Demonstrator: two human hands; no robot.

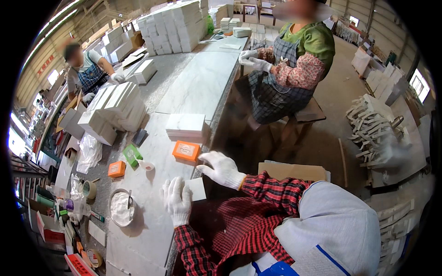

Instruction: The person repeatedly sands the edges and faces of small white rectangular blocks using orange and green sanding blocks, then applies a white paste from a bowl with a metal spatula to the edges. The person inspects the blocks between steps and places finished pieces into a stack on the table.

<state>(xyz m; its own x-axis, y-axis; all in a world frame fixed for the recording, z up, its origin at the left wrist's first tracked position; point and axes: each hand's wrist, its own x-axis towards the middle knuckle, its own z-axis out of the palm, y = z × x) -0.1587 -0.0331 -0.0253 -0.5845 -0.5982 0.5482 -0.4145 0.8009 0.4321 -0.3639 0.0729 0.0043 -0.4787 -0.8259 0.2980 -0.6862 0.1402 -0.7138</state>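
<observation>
My left hand (177, 200), in a white knit glove, lies at the table edge with its fingers stretched out. Right beside it is a small white tile (196, 189) near the edge; whether the fingers touch it I cannot tell. My right hand (221, 169), gloved the same way, is held over the edge with fingers apart and nothing visible in them. Its fingertips are close to an orange box (186, 150). Behind that box sits a short stack of white tiles (185, 126).
On the marble-topped table (152, 202) stand a bowl of white paste (121, 209), a white cup (146, 165), a green box (132, 155) and another orange box (116, 169). Tile stacks (115, 108) rise farther back. Co-workers sit at right (294, 64) and far left (90, 69). An open carton (290, 171) is at my right.
</observation>
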